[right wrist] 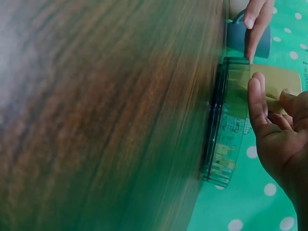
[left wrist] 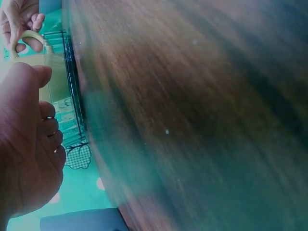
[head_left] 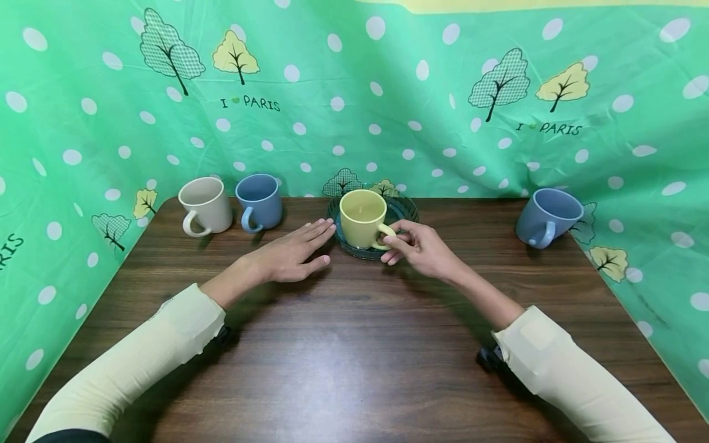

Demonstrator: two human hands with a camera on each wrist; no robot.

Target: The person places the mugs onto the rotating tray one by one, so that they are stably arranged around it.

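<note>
A yellow mug point(head_left: 361, 220) stands in a dark green glass dish point(head_left: 408, 212) at the back middle of the table. By its handle point(right wrist: 273, 105), my right hand point(head_left: 423, 249) pinches the mug between thumb and fingers. My left hand point(head_left: 293, 251) is held out flat, palm down, with its fingertips at the dish's left rim. In the left wrist view the left hand point(left wrist: 31, 134) has its fingers extended beside the dish point(left wrist: 72, 91). Whether those fingertips touch the glass cannot be told.
A white mug point(head_left: 206, 206) and a blue mug point(head_left: 259, 202) stand at the back left of the wooden table point(head_left: 332, 369). Another blue mug point(head_left: 545, 218) is at the back right. A green dotted cloth point(head_left: 332, 92) hangs behind and along the sides.
</note>
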